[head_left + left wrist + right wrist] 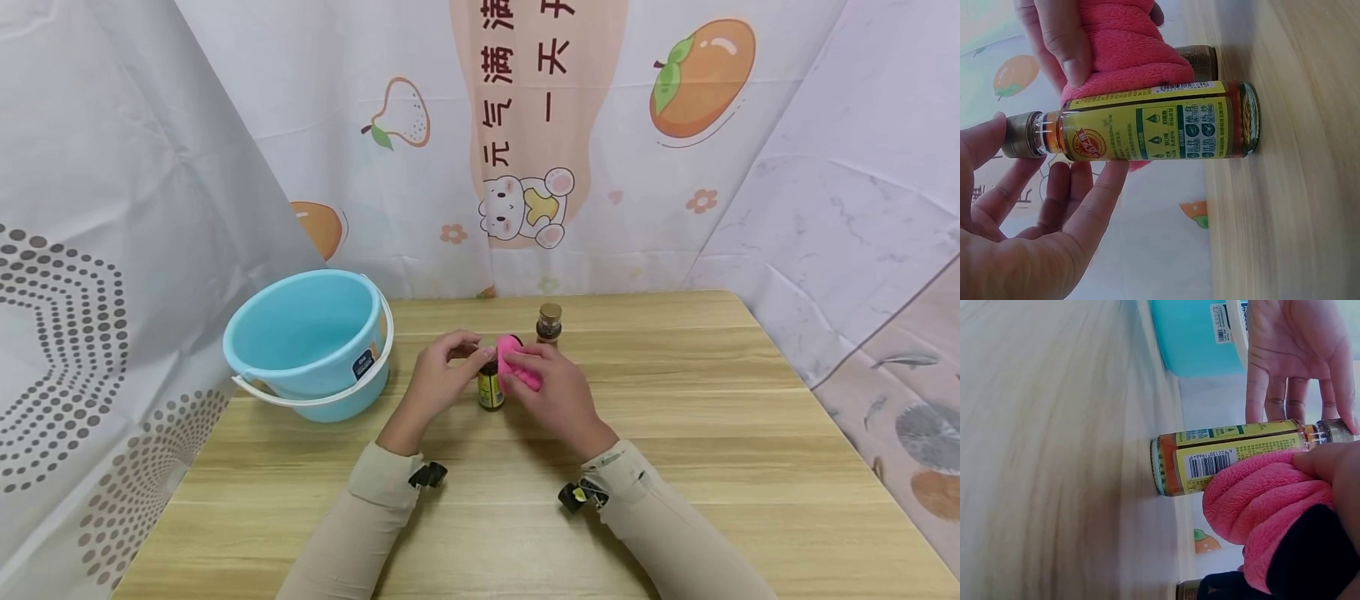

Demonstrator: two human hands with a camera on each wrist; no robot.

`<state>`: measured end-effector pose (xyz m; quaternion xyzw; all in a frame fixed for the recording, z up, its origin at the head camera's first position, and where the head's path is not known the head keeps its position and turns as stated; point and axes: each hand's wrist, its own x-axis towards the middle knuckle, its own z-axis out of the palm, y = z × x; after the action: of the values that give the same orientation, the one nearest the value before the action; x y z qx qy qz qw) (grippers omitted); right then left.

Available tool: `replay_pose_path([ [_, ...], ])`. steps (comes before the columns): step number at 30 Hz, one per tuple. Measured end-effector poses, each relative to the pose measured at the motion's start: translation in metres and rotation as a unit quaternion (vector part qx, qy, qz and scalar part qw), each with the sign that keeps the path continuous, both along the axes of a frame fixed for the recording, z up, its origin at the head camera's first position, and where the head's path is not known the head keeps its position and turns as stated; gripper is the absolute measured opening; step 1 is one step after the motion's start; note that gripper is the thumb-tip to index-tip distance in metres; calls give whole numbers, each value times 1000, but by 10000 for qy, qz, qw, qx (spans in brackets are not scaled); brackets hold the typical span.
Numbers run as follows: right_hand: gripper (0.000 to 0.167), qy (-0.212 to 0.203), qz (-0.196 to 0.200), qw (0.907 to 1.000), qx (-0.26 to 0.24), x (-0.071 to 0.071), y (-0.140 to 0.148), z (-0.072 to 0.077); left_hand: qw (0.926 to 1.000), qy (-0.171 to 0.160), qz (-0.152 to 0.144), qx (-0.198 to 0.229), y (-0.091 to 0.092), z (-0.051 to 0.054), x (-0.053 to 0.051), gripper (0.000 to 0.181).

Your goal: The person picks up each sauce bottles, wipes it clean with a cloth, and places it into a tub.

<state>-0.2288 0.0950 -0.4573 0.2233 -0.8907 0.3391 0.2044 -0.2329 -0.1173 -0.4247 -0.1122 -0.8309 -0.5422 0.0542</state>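
Note:
A small glass bottle (491, 390) with a yellow-green label and a brownish metal cap stands upright or nearly so on the table, reddish-orange contents showing through the glass. My left hand (442, 372) holds it at the top, the thumb on the cap (1020, 134) and fingers on the opposite side. In my right hand (553, 392) I grip a bunched pink fluffy cloth (1260, 494), which presses against the bottle's label side. A black part (1313, 556) shows at the cloth in the right wrist view. Behind the right hand stands a second bottle (549, 323) with a gold cap, its lower part hidden.
A light blue bucket (311, 392) with a white handle stands at the table's left. The wood-grain table (675, 467) reaches back to a printed curtain (420, 192), with more hanging cloth at both sides.

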Motion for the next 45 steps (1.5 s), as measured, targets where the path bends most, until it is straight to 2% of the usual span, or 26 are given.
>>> replay_pose_path([
  [4,33,-137,-53,9998,108,0,-1,-3,10000,-39,-14,10,0,0,0,40],
  [9,35,-561,-101,9974,450,0,-1,-7,10000,-38,22,-82,-1,0,1,41],
  [13,35,-811,-124,9952,527,0,0,-8,10000,-32,-22,-71,0,1,1,42],
  [21,35,-921,-123,9940,585,0,0,-8,9998,5,13,-174,0,2,1,41],
  [33,32,-745,-98,9959,512,-3,2,-10,9998,-192,68,-92,-1,1,1,47],
  [40,30,-473,-33,9986,225,-1,1,-6,9996,-73,207,-198,-2,1,0,45],
  [45,30,-306,30,9995,42,-1,2,-4,9994,-102,312,-87,-1,2,1,39],
])
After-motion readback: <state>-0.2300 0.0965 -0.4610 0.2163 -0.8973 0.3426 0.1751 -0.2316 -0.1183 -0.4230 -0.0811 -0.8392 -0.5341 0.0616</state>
